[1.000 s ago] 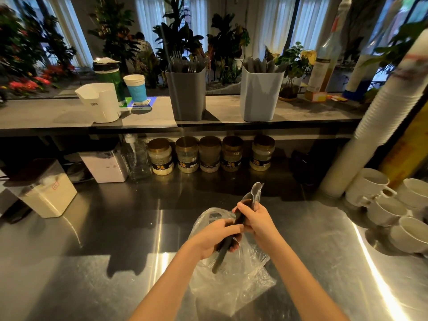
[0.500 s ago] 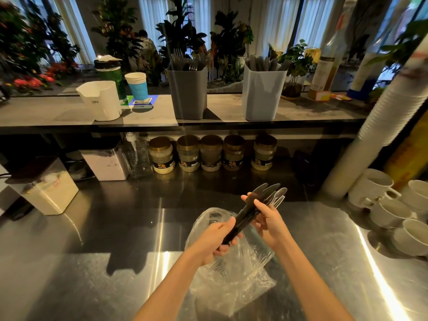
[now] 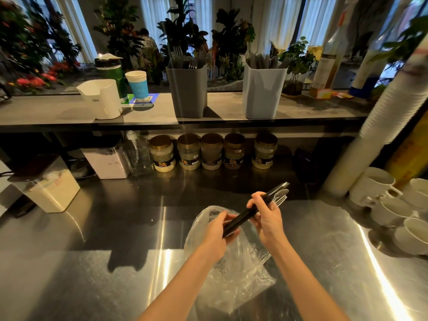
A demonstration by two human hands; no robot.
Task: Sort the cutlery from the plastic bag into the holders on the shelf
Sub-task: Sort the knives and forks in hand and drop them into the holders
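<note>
A bunch of black plastic cutlery is held tilted above the bag, w/ the top end pointing up & to the right. The low end is gripped by the left hand, the middle by the right hand. The clear plastic bag is crumpled & laid on the shiny counter. 2 tall holders are stood near each other on the shelf: a dark grey holder filled w/ forks & a pale holder filled w/ dark flat pieces.
</note>
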